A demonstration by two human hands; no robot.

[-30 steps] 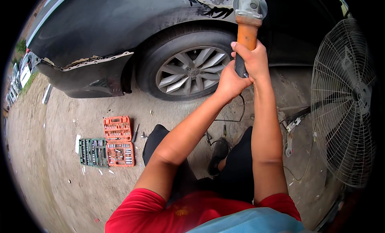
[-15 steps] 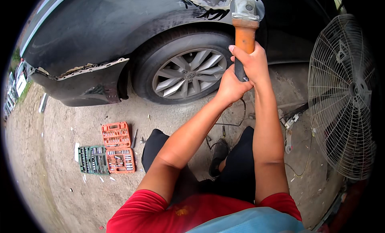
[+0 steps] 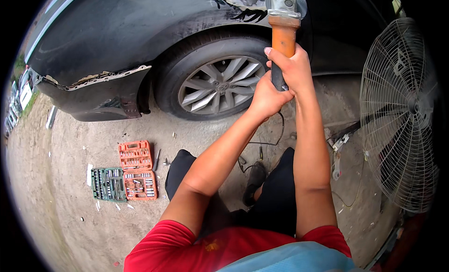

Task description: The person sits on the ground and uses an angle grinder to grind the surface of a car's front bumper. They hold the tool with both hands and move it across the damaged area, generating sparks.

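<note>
An orange angle grinder [image 3: 283,33] points away from me, its metal head and disc at the dark car fender, over the wheel beside a patch of scraped paint [image 3: 238,3]. Whether the disc touches the panel, I cannot tell. My right hand [image 3: 292,71] wraps round the grinder's body, thumb up. Below it, my left hand [image 3: 269,96] grips the black rear end, touching my right hand. A black cord [image 3: 279,131] hangs from the tool and runs along the ground.
A car wheel [image 3: 220,87] is behind my hands. At left, a cracked bumper [image 3: 100,103] shows a ragged upper edge. Open socket sets in orange [image 3: 135,152] and green [image 3: 106,183] cases lie on the concrete. A large wire-caged fan [image 3: 397,131] stands at right. My knees frame the cord.
The car, fan and grinder sit slightly further left in the picture than a second ago, as the view has shifted. Both hands keep the same grip on the tool.
</note>
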